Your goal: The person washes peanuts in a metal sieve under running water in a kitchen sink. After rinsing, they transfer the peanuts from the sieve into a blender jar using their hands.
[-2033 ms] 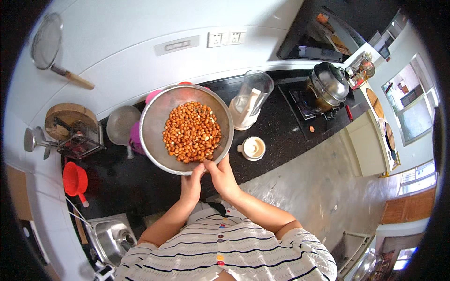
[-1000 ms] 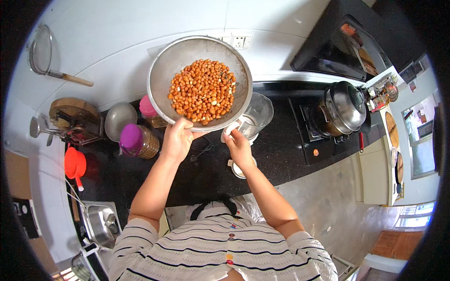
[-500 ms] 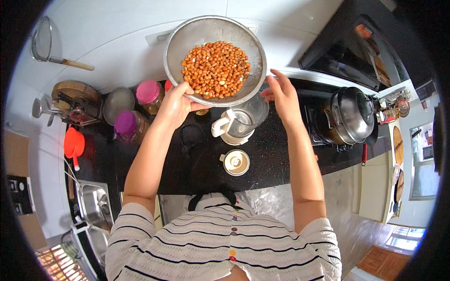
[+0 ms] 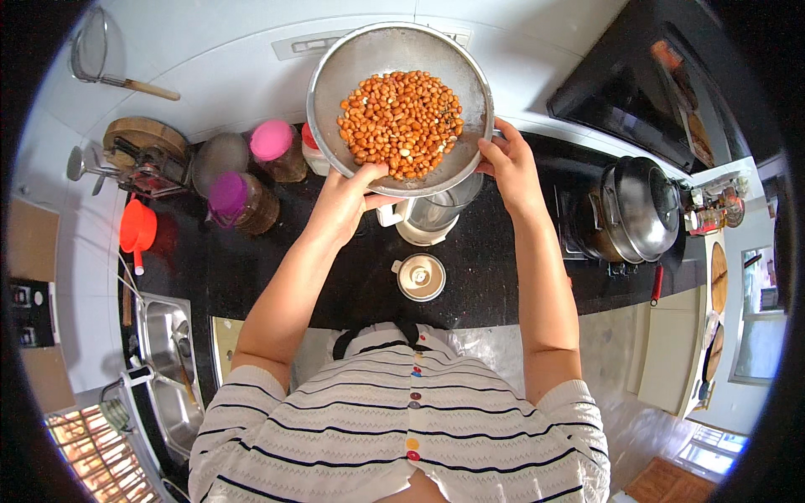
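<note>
A wide metal bowl (image 4: 331,88) of reddish-brown peanuts (image 4: 398,121) is raised above the counter, tilted so that its inside faces me. My left hand (image 4: 348,197) grips the near rim, thumb inside and fingers underneath. On the right edge my right hand (image 4: 513,170) is closed, thumb on the rim and fingers behind it. Below the bowl stands a blender jug (image 4: 436,211) with a white handle and base, partly hidden by the bowl. Nearer to me on the counter lies its round cream-coloured lid (image 4: 421,277).
Pink-lidded (image 4: 272,141) and purple-lidded jars (image 4: 239,201) stand left on the black counter (image 4: 352,285). A lidded wok (image 4: 641,210) sits on the stove at right, below a dark range hood (image 4: 637,92). A sink (image 4: 168,352) is at lower left; a strainer (image 4: 90,50) hangs on the wall.
My right hand, apart from the bowl before, has taken hold of its right edge. The bowl has shifted slightly right in the picture and covers more of the jug.
</note>
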The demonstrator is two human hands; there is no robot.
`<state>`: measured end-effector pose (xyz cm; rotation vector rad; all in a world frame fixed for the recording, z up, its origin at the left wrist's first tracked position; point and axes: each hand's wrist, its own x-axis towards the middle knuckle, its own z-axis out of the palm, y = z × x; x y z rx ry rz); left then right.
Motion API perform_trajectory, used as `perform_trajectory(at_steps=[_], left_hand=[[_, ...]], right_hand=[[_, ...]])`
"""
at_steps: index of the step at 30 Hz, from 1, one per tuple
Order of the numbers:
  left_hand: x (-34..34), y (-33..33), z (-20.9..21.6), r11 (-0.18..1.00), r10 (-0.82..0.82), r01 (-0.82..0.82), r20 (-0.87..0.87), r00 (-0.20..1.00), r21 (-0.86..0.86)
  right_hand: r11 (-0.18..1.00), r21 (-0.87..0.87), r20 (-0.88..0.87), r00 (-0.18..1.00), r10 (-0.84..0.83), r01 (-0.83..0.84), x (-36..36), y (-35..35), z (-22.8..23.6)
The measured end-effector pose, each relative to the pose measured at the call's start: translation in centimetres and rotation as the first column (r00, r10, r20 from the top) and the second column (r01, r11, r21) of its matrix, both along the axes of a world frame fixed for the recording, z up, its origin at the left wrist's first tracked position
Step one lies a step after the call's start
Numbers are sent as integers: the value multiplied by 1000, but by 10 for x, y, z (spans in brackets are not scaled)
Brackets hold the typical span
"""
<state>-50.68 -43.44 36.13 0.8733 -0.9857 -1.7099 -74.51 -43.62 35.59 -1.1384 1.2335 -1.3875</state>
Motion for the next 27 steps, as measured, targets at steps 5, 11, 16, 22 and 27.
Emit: perform_trajectory(at_steps=[5,11,16,22,27], left_hand=[[4,-5,1,999,-20,20,-5,1000,35],[-1,-5,-10,999,21,-18,51,998,-45],[-2,2,-7,997,64,-60,84,994,-51],[4,-3,-10,996,7,11,213,977,-86],[-1,-3,-8,995,90,-83,146,985,-54]], right_hand=[[998,53,9,1000,-21,21,0,1,-6],[934,-257,-271,909,-315,247,-14,-6,-16],[947,-316,-547,827,-129,-61,9,-6,10],[858,-454,-816,499,-292,-241,25,-37,0],[937,-209,-846,533,-30,-280,13,-44,0]])
